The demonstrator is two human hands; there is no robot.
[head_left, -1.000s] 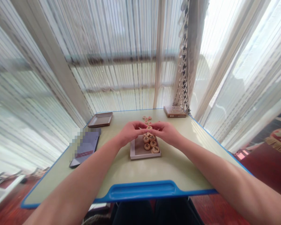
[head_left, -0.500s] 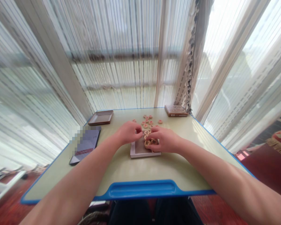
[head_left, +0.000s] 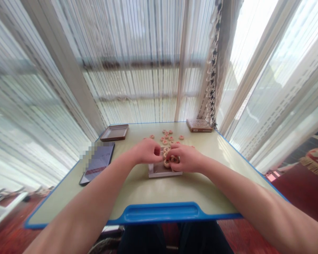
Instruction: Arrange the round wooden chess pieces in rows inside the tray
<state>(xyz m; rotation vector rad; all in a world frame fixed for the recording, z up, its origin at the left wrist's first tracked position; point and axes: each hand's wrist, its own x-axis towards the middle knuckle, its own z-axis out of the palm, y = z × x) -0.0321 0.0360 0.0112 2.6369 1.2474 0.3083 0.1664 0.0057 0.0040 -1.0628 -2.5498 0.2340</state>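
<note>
Small round wooden xiangqi discs, pale and smooth with dark characters cut in their faces, lie packed in a shallow square white cardboard box directly under the fingers. The right hand bends its fingers down onto the discs, tips touching them; whether one is pinched cannot be told. The left hand has its fingers curled tight together just beside, over the box's far edge. Beyond the fingers, loose discs are scattered on the glossy pale green, blue-rimmed bench. Further left sits an empty rectangular brown tray.
</note>
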